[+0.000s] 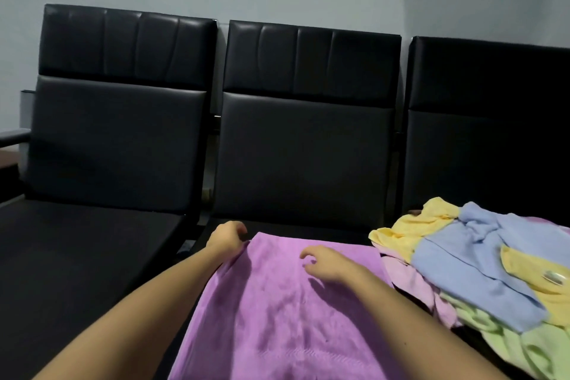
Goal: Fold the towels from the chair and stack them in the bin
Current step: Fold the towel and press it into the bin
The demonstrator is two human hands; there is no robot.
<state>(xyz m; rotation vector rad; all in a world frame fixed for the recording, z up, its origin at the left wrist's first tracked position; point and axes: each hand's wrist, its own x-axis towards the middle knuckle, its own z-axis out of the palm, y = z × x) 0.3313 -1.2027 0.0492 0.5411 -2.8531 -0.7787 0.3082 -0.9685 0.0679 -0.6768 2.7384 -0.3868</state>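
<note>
Towel, purple, lies spread across the middle chair seat. Left hand pinches its far left corner; right hand, fingers loose, holds nothing. Smooth flat, align corners before folding. Unfolded pile occupies the right seat.

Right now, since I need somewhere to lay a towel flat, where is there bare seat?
The left seat is bare, bordered by the armrest and the purple towel. The middle seat is mostly covered by that towel; the right seat is crowded with the towel pile.
</note>
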